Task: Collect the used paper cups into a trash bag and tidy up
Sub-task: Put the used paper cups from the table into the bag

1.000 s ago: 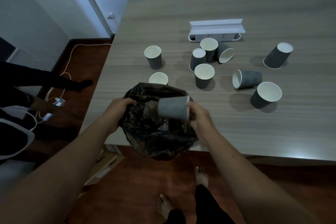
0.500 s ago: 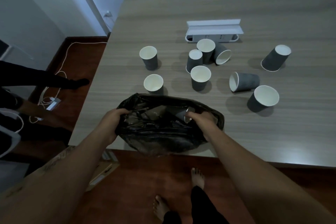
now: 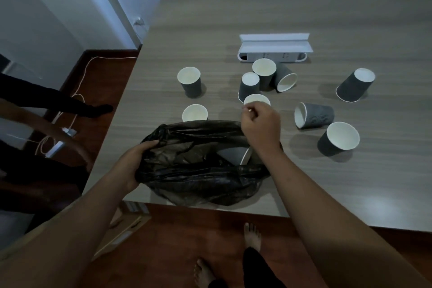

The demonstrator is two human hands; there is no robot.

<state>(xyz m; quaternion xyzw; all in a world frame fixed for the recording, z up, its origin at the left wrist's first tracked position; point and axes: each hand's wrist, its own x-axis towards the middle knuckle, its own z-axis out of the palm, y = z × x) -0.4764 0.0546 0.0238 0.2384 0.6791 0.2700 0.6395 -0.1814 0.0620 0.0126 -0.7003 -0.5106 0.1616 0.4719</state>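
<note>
The right hand point(image 3: 261, 125) hangs above the far rim of the black trash bag point(image 3: 201, 170), fingers loosely curled in and gripping nothing, knuckles just short of an upright cup point(image 3: 256, 100) whose white rim shows behind them. The left hand point(image 3: 134, 161) grips the bag's left edge, fingers curled round bunched plastic, holding the mouth open. Inside the mouth, under the right wrist, a grey cup in the bag point(image 3: 235, 155) lies on its side.

The bag sits at the near edge of the wooden table point(image 3: 233, 14), its belly bulging slightly past that edge. Just beyond its far rim stands a near-left cup point(image 3: 194, 112), partly hidden by the plastic; farther back a left upright cup point(image 3: 189, 82) stands alone, open tabletop around it. Behind the right hand three cups crowd together: an upside-down cup point(image 3: 249, 85), a tall upright cup point(image 3: 264, 72) and a tipped cup point(image 3: 285, 80) leaning mouth-forward, all just in front of a white power strip point(image 3: 273, 48). To the right a cup on its side point(image 3: 314, 115) lies near a near-right upright cup point(image 3: 339, 139); a far-right cup point(image 3: 356, 84) rests inverted and tilted, well apart.

Bare tabletop stretches to the right of the bag and beyond the strip. The table's left edge drops to a red-brown floor point(image 3: 163, 252) with a white cable point(image 3: 79, 98).
</note>
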